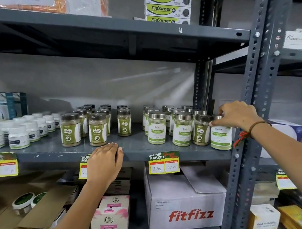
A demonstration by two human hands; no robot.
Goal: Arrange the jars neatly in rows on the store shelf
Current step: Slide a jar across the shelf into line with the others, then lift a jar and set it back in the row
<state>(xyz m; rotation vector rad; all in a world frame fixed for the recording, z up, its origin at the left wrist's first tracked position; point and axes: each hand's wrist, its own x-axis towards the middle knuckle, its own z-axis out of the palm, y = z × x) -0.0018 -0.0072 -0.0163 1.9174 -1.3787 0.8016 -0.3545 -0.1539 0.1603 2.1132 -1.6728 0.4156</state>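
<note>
On the grey middle shelf [136,147] stand two groups of jars. Several olive Gaska jars [97,129] with dark lids stand in rows at the centre. Several silver-lidded Moringa Leaves jars [157,127] stand to the right, with one Gaska jar [201,130] among them in the front row. My right hand [237,114] grips the lid of the rightmost Moringa jar [221,136], which stands on the shelf beside the upright post. My left hand [105,162] rests flat on the shelf's front edge, fingers together, holding nothing.
Small white tubs [19,138] fill the shelf's left end. Price tags [164,163] hang from the front edge. A perforated steel post [252,104] stands right beside my right wrist. Below are a Fitfizz carton [184,203] and pink boxes [110,217]. Green Fleximer boxes [167,5] sit on the upper shelf.
</note>
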